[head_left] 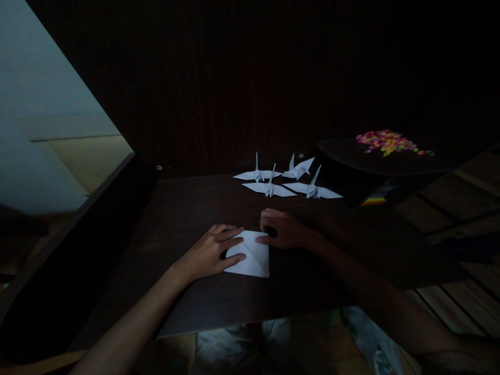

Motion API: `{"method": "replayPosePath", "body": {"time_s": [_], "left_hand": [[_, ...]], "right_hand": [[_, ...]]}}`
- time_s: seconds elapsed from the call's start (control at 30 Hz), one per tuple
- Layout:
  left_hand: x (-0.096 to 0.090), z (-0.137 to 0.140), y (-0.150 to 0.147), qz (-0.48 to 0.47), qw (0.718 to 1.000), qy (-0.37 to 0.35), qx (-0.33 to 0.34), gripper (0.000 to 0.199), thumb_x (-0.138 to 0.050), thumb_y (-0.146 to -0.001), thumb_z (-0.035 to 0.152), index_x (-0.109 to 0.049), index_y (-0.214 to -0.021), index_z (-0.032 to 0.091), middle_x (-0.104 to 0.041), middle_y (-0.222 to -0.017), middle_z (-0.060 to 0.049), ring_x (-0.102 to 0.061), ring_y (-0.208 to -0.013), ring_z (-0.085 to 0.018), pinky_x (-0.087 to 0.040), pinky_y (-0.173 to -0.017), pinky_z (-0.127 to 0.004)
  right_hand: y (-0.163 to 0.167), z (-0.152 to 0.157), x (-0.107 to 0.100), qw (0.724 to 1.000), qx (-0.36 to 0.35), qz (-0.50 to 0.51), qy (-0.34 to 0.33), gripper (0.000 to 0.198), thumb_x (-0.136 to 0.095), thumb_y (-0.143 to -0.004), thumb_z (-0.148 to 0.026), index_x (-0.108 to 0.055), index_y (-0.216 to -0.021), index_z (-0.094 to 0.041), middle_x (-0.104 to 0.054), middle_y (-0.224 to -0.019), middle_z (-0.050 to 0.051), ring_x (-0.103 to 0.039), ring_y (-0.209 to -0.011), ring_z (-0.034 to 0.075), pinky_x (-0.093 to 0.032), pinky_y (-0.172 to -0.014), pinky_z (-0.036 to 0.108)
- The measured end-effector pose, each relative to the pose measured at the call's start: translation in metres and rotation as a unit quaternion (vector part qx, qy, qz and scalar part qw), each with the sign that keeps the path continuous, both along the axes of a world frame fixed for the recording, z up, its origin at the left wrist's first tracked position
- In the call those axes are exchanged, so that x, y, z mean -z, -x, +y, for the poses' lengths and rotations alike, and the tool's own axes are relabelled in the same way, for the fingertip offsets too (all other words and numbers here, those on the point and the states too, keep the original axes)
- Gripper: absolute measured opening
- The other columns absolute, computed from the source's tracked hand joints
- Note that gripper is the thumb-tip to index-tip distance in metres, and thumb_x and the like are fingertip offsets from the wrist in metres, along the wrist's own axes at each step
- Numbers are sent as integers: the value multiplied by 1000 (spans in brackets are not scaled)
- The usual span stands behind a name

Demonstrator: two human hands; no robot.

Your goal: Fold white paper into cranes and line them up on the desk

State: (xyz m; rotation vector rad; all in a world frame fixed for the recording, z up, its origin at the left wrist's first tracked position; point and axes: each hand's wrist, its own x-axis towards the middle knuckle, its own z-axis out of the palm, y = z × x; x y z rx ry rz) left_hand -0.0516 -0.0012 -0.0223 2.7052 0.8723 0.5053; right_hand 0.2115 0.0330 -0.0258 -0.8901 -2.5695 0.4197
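A folded square of white paper (pixel 253 259) with a diagonal crease lies on the dark wooden desk. My left hand (pixel 214 247) rests on its left side, fingers stretched and spread, thumb and fingertips touching the paper. At the upper right corner is my right hand (pixel 285 229); its thumb touches the paper's edge while the curled forefinger stays apart from it, leaving a gap. Beyond my hands stand several white origami cranes, among them a front left crane (pixel 269 188) and a front right crane (pixel 313 190), wings spread.
A small pile of pink, yellow and red bits (pixel 386 141) sits on a raised dark shelf (pixel 339 153) at the right. The desk (pixel 187 208) has a dark side panel (pixel 66 255) at the left and a tall back panel. A plastic bag (pixel 371 333) lies below, right of my knees.
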Motion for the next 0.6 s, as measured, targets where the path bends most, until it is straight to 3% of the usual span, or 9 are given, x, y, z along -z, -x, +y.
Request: {"method": "replayPosePath", "body": {"time_s": [0.2,0.37,0.6], "left_hand": [[9,5,1,7,997,11,-72,68,-62,-82,56,-48,-134,14,-39,-148,-17,-33,-136,-33,-35,-106,-54],[10,4,0,-25,995,55,-82,54,-69,-76,55,-56,-114,19,-43,-144,-15,-33,-136,-33,-34,-105,-55],[4,3,-3,-58,987,116,-91,50,-78,-64,53,-54,-93,20,-53,-128,-13,-45,-124,-31,-40,-99,-51]], "right_hand": [[10,-4,3,999,40,-12,35,27,-70,-79,-39,-53,-79,-18,-53,-80,1,-50,-73,16,-37,-64,27],[15,-7,0,996,64,1,63,25,-73,-76,-32,-53,-77,-18,-53,-80,1,-50,-74,15,-37,-65,27],[23,-12,1,995,31,23,91,18,-71,-79,-28,-62,-89,-18,-58,-93,5,-52,-89,19,-42,-76,32]]}}
